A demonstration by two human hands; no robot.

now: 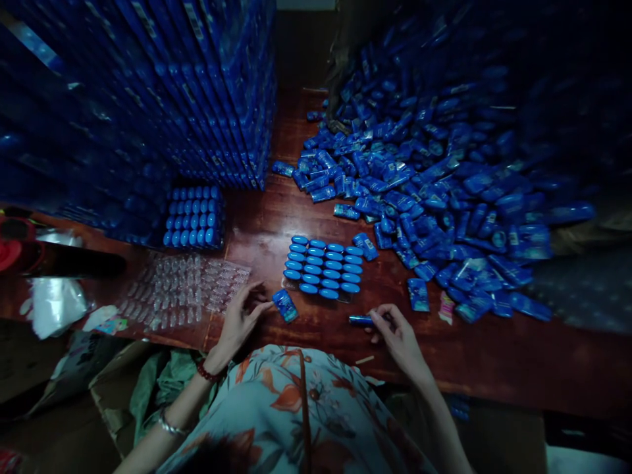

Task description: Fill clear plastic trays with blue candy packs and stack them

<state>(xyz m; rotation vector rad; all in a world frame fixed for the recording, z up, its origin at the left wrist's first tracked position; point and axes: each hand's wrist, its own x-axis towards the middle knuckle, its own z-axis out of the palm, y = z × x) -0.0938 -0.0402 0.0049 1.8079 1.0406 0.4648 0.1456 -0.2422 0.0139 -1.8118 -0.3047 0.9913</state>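
My left hand point(244, 313) is beside a small blue packet point(285, 305), its thumb tip at the packet's left edge and its fingers loosely bent, apart from the thumb. My right hand point(394, 327) pinches a narrow dark blue packet point(360, 320), seen edge-on and pointing left. Between and beyond the hands, several glossy blue oval-topped containers point(330, 268) stand in close rows, with clear plastic showing at their lower edge. Another blue packet point(418, 294) lies flat to the right of these rows.
A large heap of loose blue packets point(395, 184) covers the right side. Tall stacks of blue packs point(212, 99) rise at left, with a smaller filled block point(191, 216) before them. Clear moulded trays point(172, 289) lie on the brown table point(251, 217). A pink packet point(446, 307) is at right.
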